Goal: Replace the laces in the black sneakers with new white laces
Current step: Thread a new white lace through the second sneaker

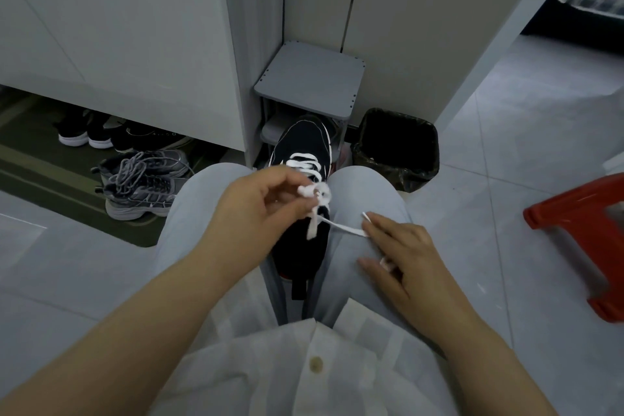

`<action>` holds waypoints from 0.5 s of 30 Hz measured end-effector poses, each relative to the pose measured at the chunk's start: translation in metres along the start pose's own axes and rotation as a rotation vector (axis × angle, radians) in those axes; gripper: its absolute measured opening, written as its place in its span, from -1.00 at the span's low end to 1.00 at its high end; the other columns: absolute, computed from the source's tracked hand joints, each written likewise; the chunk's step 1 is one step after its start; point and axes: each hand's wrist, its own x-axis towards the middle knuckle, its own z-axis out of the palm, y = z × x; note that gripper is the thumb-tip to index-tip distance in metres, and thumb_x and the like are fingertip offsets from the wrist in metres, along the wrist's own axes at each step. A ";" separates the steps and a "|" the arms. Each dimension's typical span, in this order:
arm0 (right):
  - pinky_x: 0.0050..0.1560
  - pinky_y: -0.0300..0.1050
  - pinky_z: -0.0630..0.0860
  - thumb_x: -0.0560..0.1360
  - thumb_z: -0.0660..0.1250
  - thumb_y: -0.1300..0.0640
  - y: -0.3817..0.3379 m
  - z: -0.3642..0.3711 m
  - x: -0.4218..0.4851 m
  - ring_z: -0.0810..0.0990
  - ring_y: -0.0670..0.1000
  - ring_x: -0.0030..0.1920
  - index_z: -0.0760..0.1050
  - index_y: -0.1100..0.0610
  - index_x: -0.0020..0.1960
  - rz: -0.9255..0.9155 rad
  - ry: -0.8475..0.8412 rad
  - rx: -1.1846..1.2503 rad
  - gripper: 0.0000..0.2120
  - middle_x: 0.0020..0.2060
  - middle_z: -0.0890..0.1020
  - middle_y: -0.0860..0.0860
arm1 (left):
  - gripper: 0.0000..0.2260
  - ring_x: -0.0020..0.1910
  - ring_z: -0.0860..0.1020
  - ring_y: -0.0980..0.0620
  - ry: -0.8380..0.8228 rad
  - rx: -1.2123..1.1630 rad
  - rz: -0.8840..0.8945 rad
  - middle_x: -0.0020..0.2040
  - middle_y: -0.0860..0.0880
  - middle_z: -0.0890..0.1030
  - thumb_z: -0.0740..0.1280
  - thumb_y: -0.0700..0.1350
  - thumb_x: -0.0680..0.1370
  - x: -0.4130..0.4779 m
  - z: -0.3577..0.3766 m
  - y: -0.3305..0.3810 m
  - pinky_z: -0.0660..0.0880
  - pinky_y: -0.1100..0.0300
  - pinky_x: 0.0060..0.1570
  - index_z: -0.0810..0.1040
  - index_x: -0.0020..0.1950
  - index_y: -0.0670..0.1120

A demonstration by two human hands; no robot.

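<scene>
Centre of frame: we have one black sneaker wedged between our knees, toe pointing to the upper centre. White lace already crosses the lower eyelets in several rows — we judge this shoe mostly threaded, with the top still being finished. A second black sneaker of the pair is not identifiable from here, so at least that much may be left.

Left hand, centre: fingers curled, pinching a bunched loop of white lace just above the tongue. Right hand, centre right: lying on the right thigh, fingers loosely extended, its fingertips touching the free lace end; whether it truly grips that strand we cannot tell.

Containers, largest first:
- cabinet, upper left — its open bottom shelf holds dark shoes with white soles.
- small grey shoe rack, upper centre — contents hidden behind the sneaker.
- waste bin with a black liner, right of the rack — interior dark; some pale scraps seem to lie at the rim.

Grey sneakers sit on the mat at left.
</scene>
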 end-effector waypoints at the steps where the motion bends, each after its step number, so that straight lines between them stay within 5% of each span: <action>1: 0.24 -0.52 0.13 0.52 0.12 -0.16 0.002 -0.002 -0.001 0.33 -0.16 0.14 0.44 0.08 0.33 -0.036 -0.007 -0.005 -0.51 0.27 0.42 -0.17 | -0.79 -0.23 0.63 0.09 -0.014 -0.069 0.007 -0.24 0.03 0.66 0.42 -0.29 0.41 0.001 0.007 0.004 0.55 0.31 -0.14 0.56 -0.17 0.03; 5: 0.16 -0.49 0.32 0.50 0.26 0.06 0.005 0.000 0.003 0.52 -0.18 0.07 0.58 0.06 0.16 -0.054 0.135 0.154 -0.73 0.12 0.57 -0.23 | -0.67 -0.24 0.60 -0.01 -0.067 -0.115 -0.017 -0.27 0.01 0.61 0.41 -0.29 0.42 0.006 0.015 -0.007 0.57 0.19 -0.15 0.44 -0.11 0.14; 7: 0.03 -0.49 0.42 0.45 0.38 0.20 -0.010 -0.001 0.013 0.59 -0.27 -0.04 0.63 0.03 0.04 0.138 0.221 0.467 -0.81 -0.04 0.64 -0.31 | -0.73 -0.29 0.56 0.05 -0.088 0.260 0.030 -0.31 0.04 0.59 0.41 -0.19 0.45 0.002 0.009 -0.029 0.53 0.20 -0.21 0.43 -0.12 0.18; 9: -0.18 -0.50 0.44 0.42 0.41 0.29 -0.031 0.003 0.030 0.60 -0.30 -0.25 0.66 0.07 -0.04 0.300 0.260 0.796 -0.81 -0.17 0.69 -0.21 | -0.99 -0.33 0.52 0.09 -0.128 0.674 0.155 -0.34 0.07 0.60 0.33 0.02 0.44 -0.006 0.001 -0.044 0.43 0.27 -0.32 0.52 -0.17 0.12; 10: -0.25 -0.50 0.42 0.42 0.41 0.30 -0.042 0.009 0.040 0.58 -0.29 -0.31 0.66 0.11 -0.05 0.351 0.276 0.886 -0.84 -0.22 0.69 -0.15 | -0.86 -0.37 0.52 0.10 -0.147 0.798 0.169 -0.36 0.07 0.61 0.25 0.08 0.42 -0.009 -0.001 -0.049 0.39 0.28 -0.36 0.57 -0.22 0.08; 12: -0.23 -0.46 0.45 0.43 0.40 0.30 -0.063 0.026 0.057 0.60 -0.26 -0.28 0.65 0.10 -0.10 0.392 0.285 0.942 -0.87 -0.28 0.67 -0.14 | -0.77 -0.39 0.54 0.05 -0.141 0.871 0.183 -0.38 0.05 0.60 0.21 0.07 0.38 -0.012 0.000 -0.056 0.37 0.27 -0.38 0.62 -0.25 0.01; 15: -0.06 -0.23 0.56 0.44 0.40 0.21 -0.079 0.052 0.064 0.61 -0.18 -0.12 0.62 -0.01 -0.15 0.319 0.268 0.864 -0.88 -0.24 0.64 -0.19 | -0.93 -0.31 0.52 -0.06 -0.049 0.865 0.206 -0.30 -0.03 0.55 0.43 -0.12 0.32 -0.012 0.003 -0.058 0.37 0.23 -0.30 0.61 -0.25 -0.09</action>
